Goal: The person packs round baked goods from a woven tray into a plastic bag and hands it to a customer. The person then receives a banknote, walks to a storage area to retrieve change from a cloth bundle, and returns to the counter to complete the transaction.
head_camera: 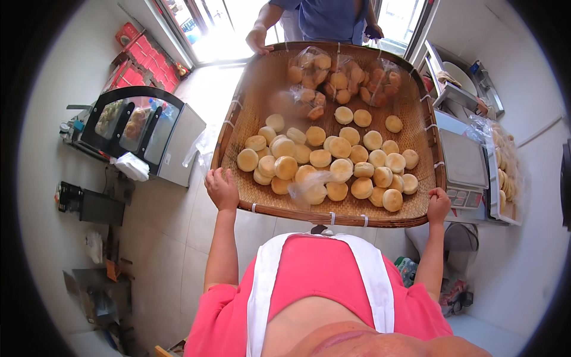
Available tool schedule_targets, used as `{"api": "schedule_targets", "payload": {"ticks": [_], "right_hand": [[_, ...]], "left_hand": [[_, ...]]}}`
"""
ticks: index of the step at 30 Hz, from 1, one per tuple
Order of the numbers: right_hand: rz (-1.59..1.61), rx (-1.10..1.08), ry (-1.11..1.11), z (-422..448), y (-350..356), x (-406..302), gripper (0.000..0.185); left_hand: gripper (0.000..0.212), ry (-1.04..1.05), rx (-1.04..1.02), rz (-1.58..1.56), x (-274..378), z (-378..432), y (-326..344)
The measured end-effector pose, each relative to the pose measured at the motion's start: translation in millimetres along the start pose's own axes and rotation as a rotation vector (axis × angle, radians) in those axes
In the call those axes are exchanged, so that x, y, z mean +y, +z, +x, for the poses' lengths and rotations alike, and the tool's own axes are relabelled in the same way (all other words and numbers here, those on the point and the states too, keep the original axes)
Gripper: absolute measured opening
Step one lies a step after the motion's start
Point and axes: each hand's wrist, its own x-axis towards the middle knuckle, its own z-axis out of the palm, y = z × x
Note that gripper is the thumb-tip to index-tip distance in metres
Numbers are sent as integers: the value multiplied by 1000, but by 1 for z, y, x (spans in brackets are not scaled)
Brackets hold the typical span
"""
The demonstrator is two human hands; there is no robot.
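A large woven bamboo tray [414, 129] is held up level in front of my chest. My left hand [222, 189] grips its near left corner, and my right hand [438, 206] is closed around the near right corner. Many round pale-gold buns [340, 147] lie loose over the middle and near part, some piled up. Among the near ones rests a crumpled clear plastic bag [308, 185]. Toward the far rim sit several clear bags of browner buns [341, 80]. A hazy blur covers part of the tray's far left.
Across the tray stands a person in a blue shirt [330, 22], one hand [258, 40] at the far rim. A display cabinet [180, 143] stands left on the tiled floor [169, 263]. At right are a weighing scale [464, 158] and a white crate [494, 189] of plastic-covered buns.
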Motion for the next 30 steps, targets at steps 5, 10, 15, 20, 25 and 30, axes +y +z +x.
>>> {"api": "schedule_targets", "payload": {"ticks": [5, 10, 15, 20, 25, 30], "right_hand": [[-34, 23, -5, 0, 0, -2, 12], [-14, 56, -28, 0, 1, -3, 12], [-18, 58, -31, 0, 1, -3, 12], [-24, 73, -72, 0, 1, -5, 12], [-16, 60, -61, -1, -3, -6, 12], [-1, 40, -43, 1, -3, -9, 12]], "left_hand": [[32, -2, 18, 1, 0, -2, -1], [32, 3, 29, 14, -1, -1, 1], [32, -1, 35, -2, 0, -2, -2], [31, 9, 44, 4, -2, -2, 0], [31, 10, 22, -20, -1, -3, -1], [32, 7, 10, -18, 2, -2, -4]]}}
